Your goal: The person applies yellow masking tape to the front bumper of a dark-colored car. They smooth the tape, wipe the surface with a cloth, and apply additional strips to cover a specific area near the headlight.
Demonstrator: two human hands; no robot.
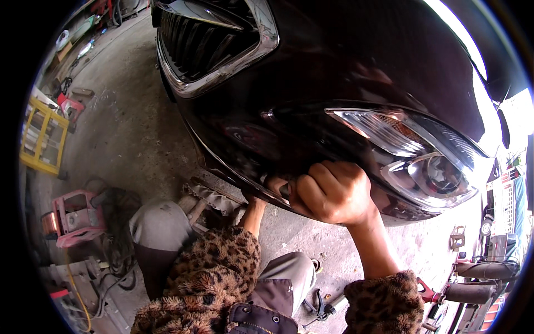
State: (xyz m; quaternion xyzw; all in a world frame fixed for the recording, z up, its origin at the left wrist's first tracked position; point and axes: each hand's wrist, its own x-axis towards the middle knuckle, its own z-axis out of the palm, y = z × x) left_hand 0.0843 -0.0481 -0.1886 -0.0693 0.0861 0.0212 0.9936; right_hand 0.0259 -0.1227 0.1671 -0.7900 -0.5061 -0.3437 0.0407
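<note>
Currently both of the person's hands are at the bumper (222,158) of a dark, glossy car (345,50). The right hand (332,192) is curled into a tight fist, knuckles up, against the bumper's front, below and to the left of the headlight (423,161). Its palm is turned out of sight, so one cannot tell what, if anything, it encloses; a small dark bit shows at its thumb side, too unclear to name. The left hand (276,184) comes up from below, the wrist passing by the bumper's lower edge, and only a part of it shows, just left of the fist. How far its fingers are open, and whether they have hold of anything, cannot be told.

The bumper thus lies directly before the fist and partly hides the left hand, its lower edge running between the left wrist and the visible digits. The grille (214,50) is farther up and to the left, well apart from both hands. Spotted, fuzzy sleeves (384,300) cover the forearms, and a grey-clad knee (161,222) rises left of the left arm. Farther left, a pink-framed lamp (80,217) stands on the concrete floor (130,117).
</note>
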